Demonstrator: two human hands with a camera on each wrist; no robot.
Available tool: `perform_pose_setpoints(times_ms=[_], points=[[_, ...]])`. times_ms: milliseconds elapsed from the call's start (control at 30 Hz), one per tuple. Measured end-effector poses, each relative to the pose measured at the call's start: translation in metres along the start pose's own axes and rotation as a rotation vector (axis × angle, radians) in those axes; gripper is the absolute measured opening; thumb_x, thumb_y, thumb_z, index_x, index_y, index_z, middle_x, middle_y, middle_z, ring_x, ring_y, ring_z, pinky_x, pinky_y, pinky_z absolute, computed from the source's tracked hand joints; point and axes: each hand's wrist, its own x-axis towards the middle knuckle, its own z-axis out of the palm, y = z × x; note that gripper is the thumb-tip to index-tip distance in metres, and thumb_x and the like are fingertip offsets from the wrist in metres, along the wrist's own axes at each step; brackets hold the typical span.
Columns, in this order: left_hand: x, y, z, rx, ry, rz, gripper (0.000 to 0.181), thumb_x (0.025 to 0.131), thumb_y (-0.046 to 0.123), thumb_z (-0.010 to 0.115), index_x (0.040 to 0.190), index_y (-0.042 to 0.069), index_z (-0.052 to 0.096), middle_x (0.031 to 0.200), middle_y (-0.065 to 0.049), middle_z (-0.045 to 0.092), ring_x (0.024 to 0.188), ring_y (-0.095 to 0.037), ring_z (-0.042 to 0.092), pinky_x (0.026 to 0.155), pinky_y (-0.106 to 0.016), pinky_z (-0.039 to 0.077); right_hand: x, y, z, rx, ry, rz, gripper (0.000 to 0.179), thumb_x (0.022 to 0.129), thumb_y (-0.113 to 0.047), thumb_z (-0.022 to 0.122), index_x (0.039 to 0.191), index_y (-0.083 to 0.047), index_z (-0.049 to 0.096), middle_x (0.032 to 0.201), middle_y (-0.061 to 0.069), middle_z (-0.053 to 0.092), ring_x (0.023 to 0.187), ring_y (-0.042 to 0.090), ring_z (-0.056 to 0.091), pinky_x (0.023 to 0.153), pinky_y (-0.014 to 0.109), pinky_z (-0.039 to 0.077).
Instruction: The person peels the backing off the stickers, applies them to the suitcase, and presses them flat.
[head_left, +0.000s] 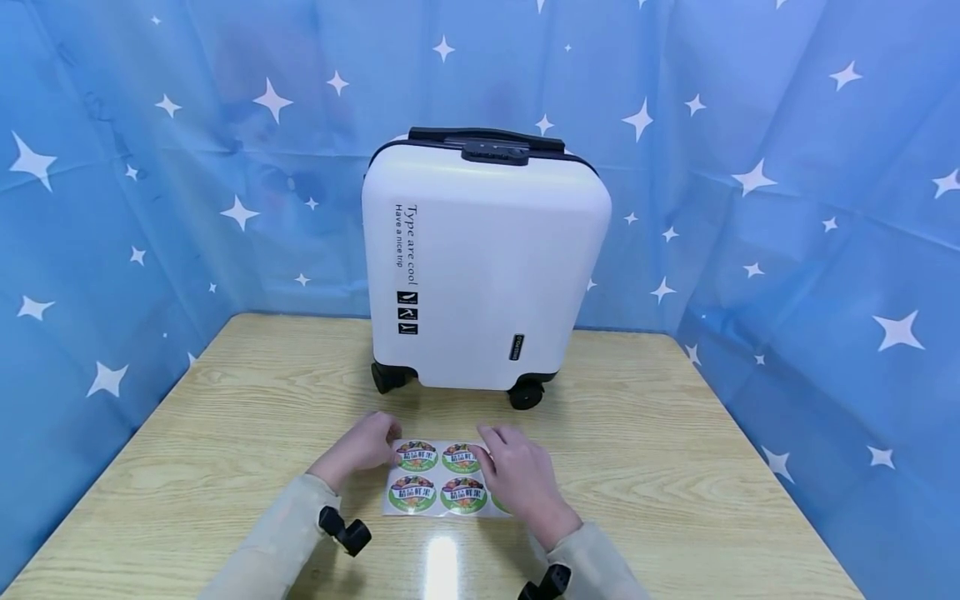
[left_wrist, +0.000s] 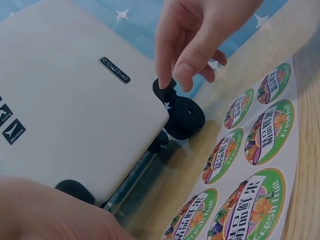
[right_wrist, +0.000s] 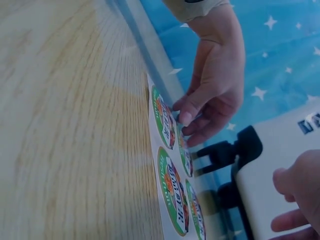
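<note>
A white sheet of round fruit stickers, green-rimmed with colourful fruit and dark lettering, lies on the wooden table. My left hand is at the sheet's left edge, its fingers loosely bent; in the right wrist view the left thumb comes close to the far corner, and contact cannot be made out. Over the sheet's right part is my right hand, hiding some stickers. The left wrist view shows the right fingers and thumb apart, holding nothing.
Behind the sheet a white suitcase stands upright on black wheels, with a black top handle. Blue curtains with white stars hang around the wooden table. Black wrist cameras sit on both sleeves.
</note>
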Motion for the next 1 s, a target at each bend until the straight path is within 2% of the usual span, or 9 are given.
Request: perform_pose_setpoints(times_ms=[133, 333, 600, 900, 1000], points=[[0.001, 0.001, -0.001, -0.013, -0.011, -0.011, 0.029, 0.068, 0.004, 0.079, 0.093, 0.001, 0.063, 0.087, -0.006, 0.054, 0.081, -0.021, 0.052, 0.077, -0.038, 0.046, -0.001, -0.001, -0.001, -0.001, -0.019, 0.007, 0.03, 0.085, -0.03, 0.068, 0.107, -0.01, 0.068, 0.091, 0.003, 0.066, 0.077, 0.015, 0.063, 0.049, 0.026, 0.048], [0.001, 0.0, 0.0, -0.006, -0.005, 0.005, 0.026, 0.067, 0.005, 0.08, 0.084, 0.003, 0.061, 0.082, -0.005, 0.052, 0.075, -0.019, 0.048, 0.069, -0.035, 0.043, -0.001, -0.002, -0.002, -0.01, -0.037, 0.009, 0.03, 0.085, -0.03, 0.067, 0.107, -0.01, 0.067, 0.092, 0.004, 0.066, 0.078, 0.016, 0.063, 0.05, 0.027, 0.049], [0.003, 0.001, -0.003, -0.169, -0.034, -0.033, 0.032, 0.067, 0.0, 0.079, 0.092, 0.0, 0.059, 0.083, -0.007, 0.055, 0.075, -0.02, 0.052, 0.069, -0.035, 0.047, 0.002, -0.001, -0.001, 0.013, -0.047, 0.009, 0.029, 0.085, -0.028, 0.067, 0.107, -0.009, 0.067, 0.093, 0.006, 0.067, 0.079, 0.017, 0.063, 0.05, 0.026, 0.049], [0.002, 0.008, -0.007, -0.244, 0.018, -0.005, 0.027, 0.071, 0.002, 0.077, 0.093, 0.0, 0.061, 0.08, -0.006, 0.056, 0.073, -0.018, 0.052, 0.065, -0.029, 0.046, 0.004, -0.004, 0.0, 0.047, -0.041, -0.01, 0.029, 0.086, -0.027, 0.066, 0.106, -0.007, 0.068, 0.093, 0.007, 0.067, 0.078, 0.019, 0.064, 0.055, 0.028, 0.052], [0.0, 0.01, -0.008, -0.303, 0.032, -0.004, 0.024, 0.072, 0.001, 0.076, 0.093, 0.0, 0.062, 0.08, -0.006, 0.056, 0.074, -0.018, 0.053, 0.065, -0.029, 0.046, 0.003, -0.006, 0.0, 0.054, -0.045, -0.013, 0.029, 0.085, -0.028, 0.067, 0.106, -0.007, 0.068, 0.093, 0.008, 0.068, 0.078, 0.02, 0.064, 0.057, 0.03, 0.052]])
